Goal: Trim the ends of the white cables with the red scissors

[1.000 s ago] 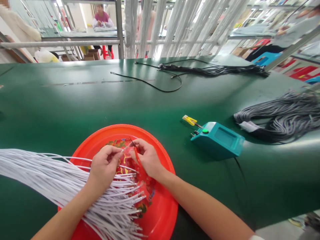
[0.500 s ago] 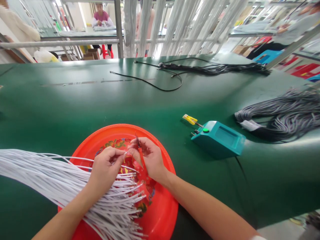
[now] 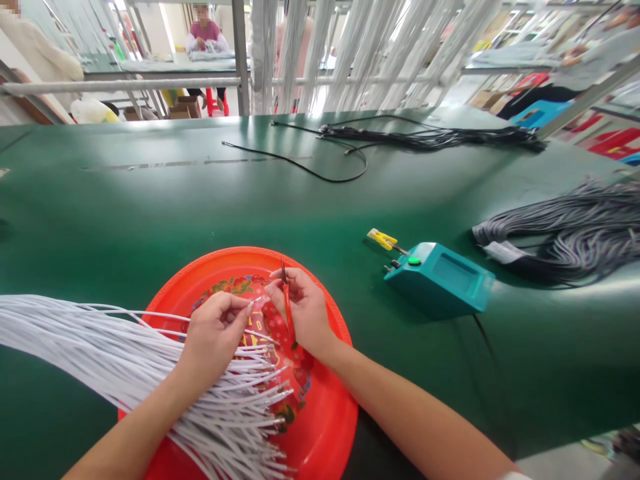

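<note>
My left hand (image 3: 216, 337) pinches a white cable near its end, and the thin tip sticks out past my fingertips. My right hand (image 3: 306, 310) is closed around red-handled tweezers (image 3: 287, 303), whose dark points aim up and away from me. Its fingertips are just right of the cable tip, with a small gap between. Both hands are over a red round tray (image 3: 330, 413) with a printed flower pattern. A thick bundle of white cables (image 3: 125, 353) comes in from the left, and its metal-tipped ends lie fanned out on the tray beneath my left wrist.
Right of the tray stands a teal device (image 3: 440, 280) with a green button and a yellow clip (image 3: 383, 239). Bundles of black cables (image 3: 430, 138) and grey cables (image 3: 565, 233) lie on the green table (image 3: 165, 200). White cables (image 3: 345, 60) hang behind it; people sit beyond.
My right hand has drawn slightly to the right and up, away from the cable tip, with the tweezers turning more upright. My left hand stays almost in place.
</note>
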`<action>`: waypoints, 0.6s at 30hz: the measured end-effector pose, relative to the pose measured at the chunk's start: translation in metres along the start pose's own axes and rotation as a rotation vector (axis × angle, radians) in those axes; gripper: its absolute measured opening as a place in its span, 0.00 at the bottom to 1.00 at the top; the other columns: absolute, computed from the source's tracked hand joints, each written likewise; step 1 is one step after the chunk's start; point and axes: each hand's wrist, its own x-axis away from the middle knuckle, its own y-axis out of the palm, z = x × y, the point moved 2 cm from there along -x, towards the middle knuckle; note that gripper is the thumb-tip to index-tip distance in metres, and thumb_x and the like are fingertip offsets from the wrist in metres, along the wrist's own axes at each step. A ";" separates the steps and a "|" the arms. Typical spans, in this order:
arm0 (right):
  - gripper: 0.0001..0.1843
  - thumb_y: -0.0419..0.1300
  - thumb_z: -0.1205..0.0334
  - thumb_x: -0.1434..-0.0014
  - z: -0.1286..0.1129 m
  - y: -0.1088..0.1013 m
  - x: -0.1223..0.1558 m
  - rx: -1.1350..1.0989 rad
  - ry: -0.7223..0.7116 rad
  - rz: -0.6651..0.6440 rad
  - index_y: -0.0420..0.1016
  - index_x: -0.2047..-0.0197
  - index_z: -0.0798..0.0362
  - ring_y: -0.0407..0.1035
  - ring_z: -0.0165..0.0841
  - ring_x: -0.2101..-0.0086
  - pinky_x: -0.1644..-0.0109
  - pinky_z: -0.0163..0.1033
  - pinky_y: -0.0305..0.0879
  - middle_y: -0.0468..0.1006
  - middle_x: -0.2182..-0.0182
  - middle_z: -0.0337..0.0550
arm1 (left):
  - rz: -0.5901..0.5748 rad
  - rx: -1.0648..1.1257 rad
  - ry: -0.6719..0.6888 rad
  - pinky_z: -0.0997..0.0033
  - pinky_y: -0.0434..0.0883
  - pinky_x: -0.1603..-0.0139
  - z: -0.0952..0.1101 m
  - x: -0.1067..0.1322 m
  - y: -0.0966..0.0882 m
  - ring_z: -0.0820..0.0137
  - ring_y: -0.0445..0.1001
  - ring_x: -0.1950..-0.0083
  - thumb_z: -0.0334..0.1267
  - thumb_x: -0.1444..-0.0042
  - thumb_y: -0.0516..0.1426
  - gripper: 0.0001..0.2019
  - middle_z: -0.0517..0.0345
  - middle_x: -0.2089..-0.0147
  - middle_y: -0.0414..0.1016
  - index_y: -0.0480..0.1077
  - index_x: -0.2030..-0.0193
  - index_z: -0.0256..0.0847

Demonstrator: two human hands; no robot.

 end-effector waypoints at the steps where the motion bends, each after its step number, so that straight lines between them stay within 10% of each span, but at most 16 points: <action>1: 0.09 0.61 0.62 0.50 -0.001 0.001 0.001 -0.026 0.006 -0.021 0.68 0.64 0.52 0.68 0.26 0.71 0.66 0.33 0.67 0.74 0.72 0.36 | 0.000 -0.002 0.001 0.75 0.63 0.73 0.000 0.000 0.000 0.74 0.65 0.73 0.49 0.50 0.57 0.14 0.58 0.74 0.70 0.71 0.70 0.38; 18: 0.09 0.61 0.66 0.51 -0.003 0.002 0.002 -0.050 -0.057 -0.092 0.68 0.64 0.51 0.70 0.27 0.67 0.60 0.35 0.68 0.74 0.68 0.38 | -0.024 0.160 -0.035 0.75 0.65 0.72 -0.001 0.000 0.001 0.74 0.67 0.72 0.47 0.51 0.58 0.13 0.58 0.73 0.70 0.69 0.69 0.37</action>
